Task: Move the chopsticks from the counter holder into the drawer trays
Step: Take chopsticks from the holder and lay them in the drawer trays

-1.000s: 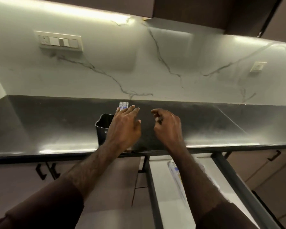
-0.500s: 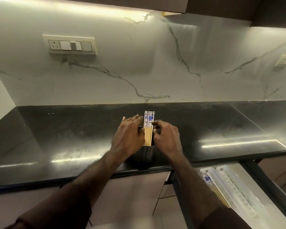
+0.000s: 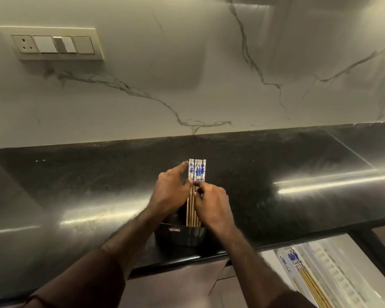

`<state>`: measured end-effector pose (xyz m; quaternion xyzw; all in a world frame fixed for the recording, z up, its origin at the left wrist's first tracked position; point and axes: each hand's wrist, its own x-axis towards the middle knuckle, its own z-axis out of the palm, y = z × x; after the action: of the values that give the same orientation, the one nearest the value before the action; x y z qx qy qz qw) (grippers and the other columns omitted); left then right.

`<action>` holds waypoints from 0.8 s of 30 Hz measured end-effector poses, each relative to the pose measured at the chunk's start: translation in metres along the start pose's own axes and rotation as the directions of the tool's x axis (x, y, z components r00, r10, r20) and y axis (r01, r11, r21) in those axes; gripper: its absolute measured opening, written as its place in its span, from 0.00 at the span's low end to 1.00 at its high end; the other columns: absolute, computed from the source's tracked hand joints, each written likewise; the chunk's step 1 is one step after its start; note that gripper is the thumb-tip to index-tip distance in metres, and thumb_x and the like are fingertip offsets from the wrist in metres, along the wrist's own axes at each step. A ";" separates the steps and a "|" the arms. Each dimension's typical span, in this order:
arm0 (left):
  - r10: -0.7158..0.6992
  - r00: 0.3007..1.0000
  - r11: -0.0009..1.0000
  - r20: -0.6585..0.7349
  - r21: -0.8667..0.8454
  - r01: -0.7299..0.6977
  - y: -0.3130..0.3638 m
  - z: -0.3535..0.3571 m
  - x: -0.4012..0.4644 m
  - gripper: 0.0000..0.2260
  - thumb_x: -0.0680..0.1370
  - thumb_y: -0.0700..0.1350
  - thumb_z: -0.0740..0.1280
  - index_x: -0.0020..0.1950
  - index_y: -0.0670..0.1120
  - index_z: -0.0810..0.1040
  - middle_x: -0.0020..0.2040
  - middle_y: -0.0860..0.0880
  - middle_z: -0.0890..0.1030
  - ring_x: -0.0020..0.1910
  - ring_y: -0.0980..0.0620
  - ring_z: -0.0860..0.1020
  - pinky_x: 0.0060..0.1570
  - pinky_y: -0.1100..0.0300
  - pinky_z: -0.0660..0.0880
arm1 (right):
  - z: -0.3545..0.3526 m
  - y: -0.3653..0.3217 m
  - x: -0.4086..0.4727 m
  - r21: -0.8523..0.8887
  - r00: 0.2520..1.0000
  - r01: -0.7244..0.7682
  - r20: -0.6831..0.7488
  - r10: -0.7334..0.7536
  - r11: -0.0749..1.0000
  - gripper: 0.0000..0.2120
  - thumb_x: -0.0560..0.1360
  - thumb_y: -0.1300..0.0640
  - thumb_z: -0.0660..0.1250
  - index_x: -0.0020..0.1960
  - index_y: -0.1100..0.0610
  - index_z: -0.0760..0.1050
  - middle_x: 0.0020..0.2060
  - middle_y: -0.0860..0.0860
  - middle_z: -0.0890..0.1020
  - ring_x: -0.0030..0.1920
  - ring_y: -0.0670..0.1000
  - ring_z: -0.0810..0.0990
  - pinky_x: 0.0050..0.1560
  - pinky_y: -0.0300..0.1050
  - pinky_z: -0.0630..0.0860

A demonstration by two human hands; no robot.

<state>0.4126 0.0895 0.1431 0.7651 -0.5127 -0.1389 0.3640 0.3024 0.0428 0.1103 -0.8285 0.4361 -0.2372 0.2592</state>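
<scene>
Risk, nearest first: drawer trays (image 3: pixel 333 276) open at lower right, with chopsticks already laid (image 3: pixel 307 278) in one channel; a careless drop could land sticks across the dividers. Holder (image 3: pixel 180 235) close to the front edge of the counter (image 3: pixel 76 196); a sideways pull on the bundle could tip or slide it off. Chopsticks (image 3: pixel 197 172) upright in the holder, patterned ends level; an uneven pinch could let single sticks slip back or fan out.

Pose: both forearms reaching forward, converging on the bundle. Left hand (image 3: pixel 170 192) against the left side of the sticks, index finger extended up along them, thumb at the shafts. Right hand (image 3: pixel 211 203) curled, fingertips pinching the shafts just below the pattern.
</scene>
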 end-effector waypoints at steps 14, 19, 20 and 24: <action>-0.162 0.986 0.954 -0.036 -0.261 0.148 -0.030 0.032 0.045 0.23 0.76 0.40 0.70 0.71 0.45 0.72 0.59 0.46 0.82 0.52 0.61 0.77 0.44 0.81 0.68 | 0.009 -0.001 0.016 -0.037 0.995 -0.099 -0.015 0.098 0.994 0.14 0.79 0.55 0.61 0.64 0.49 0.74 0.47 0.46 0.83 0.46 0.46 0.82 0.48 0.44 0.80; -0.178 0.984 0.908 -0.005 -0.385 0.163 -0.034 0.035 0.048 0.21 0.73 0.39 0.73 0.66 0.46 0.77 0.53 0.49 0.85 0.49 0.61 0.82 0.48 0.71 0.77 | 0.011 0.000 0.016 -0.053 0.993 -0.117 -0.006 0.117 0.992 0.14 0.79 0.54 0.62 0.65 0.50 0.74 0.49 0.48 0.83 0.48 0.47 0.82 0.50 0.48 0.81; -0.184 0.983 0.896 0.002 -0.411 0.169 -0.035 0.035 0.047 0.20 0.73 0.39 0.74 0.64 0.45 0.78 0.51 0.50 0.85 0.48 0.61 0.83 0.49 0.68 0.79 | 0.011 0.000 0.016 -0.054 0.993 -0.117 -0.005 0.117 0.992 0.15 0.79 0.54 0.62 0.65 0.50 0.73 0.49 0.48 0.83 0.48 0.47 0.82 0.51 0.48 0.81; -0.217 0.975 0.832 0.042 -0.515 0.208 -0.040 0.034 0.044 0.13 0.72 0.37 0.74 0.55 0.45 0.82 0.45 0.52 0.86 0.44 0.58 0.84 0.51 0.57 0.81 | 0.011 -0.002 0.017 -0.050 0.994 -0.109 -0.010 0.109 0.993 0.16 0.79 0.54 0.62 0.65 0.49 0.74 0.51 0.49 0.84 0.50 0.49 0.83 0.52 0.50 0.81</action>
<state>0.4391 0.0450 0.0988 0.6927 -0.3651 -0.3039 0.5426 0.3186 0.0318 0.1062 -0.8088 0.4875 -0.2146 0.2494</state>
